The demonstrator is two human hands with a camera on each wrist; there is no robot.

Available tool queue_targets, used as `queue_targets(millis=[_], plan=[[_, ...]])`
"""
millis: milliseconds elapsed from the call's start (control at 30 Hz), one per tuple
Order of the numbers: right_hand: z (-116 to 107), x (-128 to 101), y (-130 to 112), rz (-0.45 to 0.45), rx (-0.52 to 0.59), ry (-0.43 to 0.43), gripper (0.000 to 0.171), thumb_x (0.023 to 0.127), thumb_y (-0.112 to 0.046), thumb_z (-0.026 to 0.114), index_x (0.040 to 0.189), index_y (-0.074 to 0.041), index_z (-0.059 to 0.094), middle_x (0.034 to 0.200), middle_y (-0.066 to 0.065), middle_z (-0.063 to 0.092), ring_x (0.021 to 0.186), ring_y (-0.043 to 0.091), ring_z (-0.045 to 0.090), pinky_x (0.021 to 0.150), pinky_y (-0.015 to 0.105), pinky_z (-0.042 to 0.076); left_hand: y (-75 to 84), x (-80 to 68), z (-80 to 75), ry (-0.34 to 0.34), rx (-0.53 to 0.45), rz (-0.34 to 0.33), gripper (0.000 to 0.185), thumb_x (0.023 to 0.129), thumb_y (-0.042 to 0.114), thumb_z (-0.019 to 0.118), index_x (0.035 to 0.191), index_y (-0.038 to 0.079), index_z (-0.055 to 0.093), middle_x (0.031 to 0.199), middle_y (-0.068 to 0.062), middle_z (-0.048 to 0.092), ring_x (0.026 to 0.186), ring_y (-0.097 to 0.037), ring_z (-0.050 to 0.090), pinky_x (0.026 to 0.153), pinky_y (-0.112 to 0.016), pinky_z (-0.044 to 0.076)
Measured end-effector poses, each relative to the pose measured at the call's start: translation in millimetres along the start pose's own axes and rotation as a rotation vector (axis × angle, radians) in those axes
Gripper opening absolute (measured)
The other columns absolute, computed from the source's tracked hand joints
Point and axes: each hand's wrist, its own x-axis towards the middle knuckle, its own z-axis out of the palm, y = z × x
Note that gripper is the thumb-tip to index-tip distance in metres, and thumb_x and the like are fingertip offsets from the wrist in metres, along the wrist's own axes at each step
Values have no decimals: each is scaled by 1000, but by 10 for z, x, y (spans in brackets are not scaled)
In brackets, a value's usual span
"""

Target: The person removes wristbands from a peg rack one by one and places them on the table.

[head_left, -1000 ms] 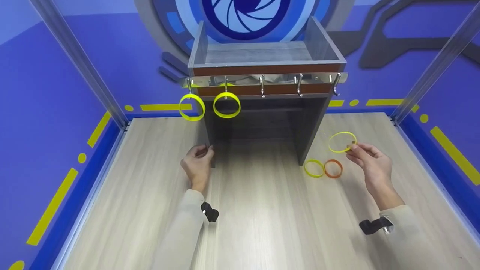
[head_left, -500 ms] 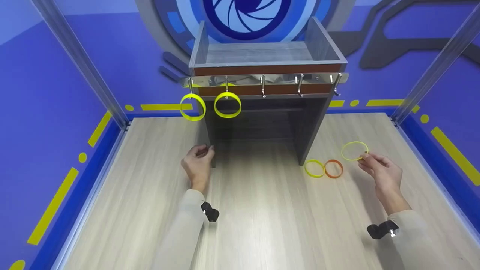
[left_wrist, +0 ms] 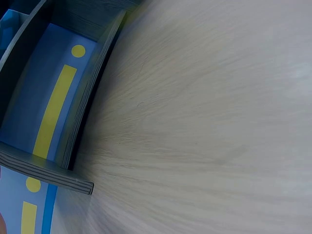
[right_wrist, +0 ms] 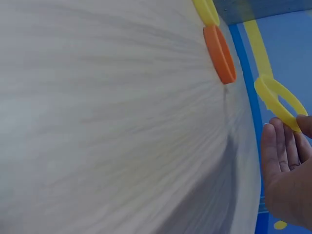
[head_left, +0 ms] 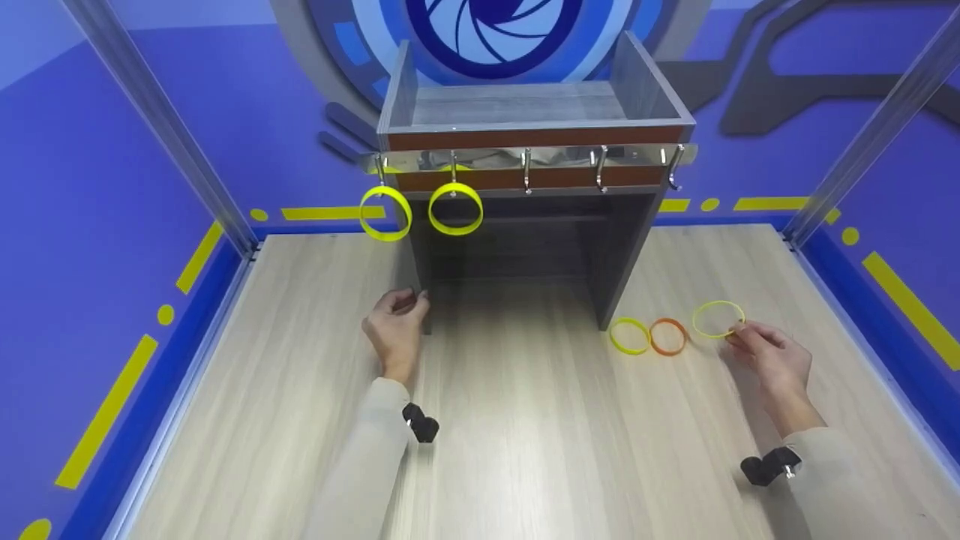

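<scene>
Between the thumb and fingers of my right hand [head_left: 772,364] is the edge of a yellow ring [head_left: 718,319], pinched and held above the table at the right. In the right wrist view, the yellow ring [right_wrist: 279,100] tilts up from the fingertips. Lying side by side on the table to its left are another yellow ring [head_left: 628,354] and an orange ring [head_left: 667,353]. My left hand [head_left: 394,330] hovers loosely curled beside the shelf unit's left panel, with nothing visible in it; whether it touches the panel I cannot tell. The left wrist view shows only a sliver of that hand.
A grey shelf unit [head_left: 517,126] stands at the back of the wooden table [head_left: 517,435]. Across its front runs a metal rail with several hooks [head_left: 526,172]. One yellow ring [head_left: 385,238] hangs at the far-left hook, another yellow ring [head_left: 456,232] at the second. Blue panels enclose the table.
My right hand has moved right and toward me with the pinched yellow ring, coming lower beside the orange ring. My left hand and the hanging rings have stayed in place.
</scene>
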Motion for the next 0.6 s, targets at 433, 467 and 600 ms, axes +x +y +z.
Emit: queue_targets(millis=[433,467,600], plan=[[-65,21,73,48,-85,-17,15,101,-2,70,93,-8,80,83,3,79,75,14,78,76,28,64,10,-5,-15,-15,8,6,14,81,3,89,89,-1,79,86,-13,78,76,-27,78,67,-19,61],[-70,33,86,53,-95,-14,14,101,-2,70,93,-9,80,83,3,79,75,14,78,76,27,64,8,-4,-13,-14,6,6,14,80,3,89,89,-2,79,86,-13,78,76,-28,78,67,-19,61],[-99,93,153,59,-124,0,14,101,-5,70,93,-11,79,82,1,79,75,13,78,75,26,63,9,3,-7,-8,9,3,14,80,3,89,89,-1,79,86,-13,78,76,-29,78,67,-19,61]])
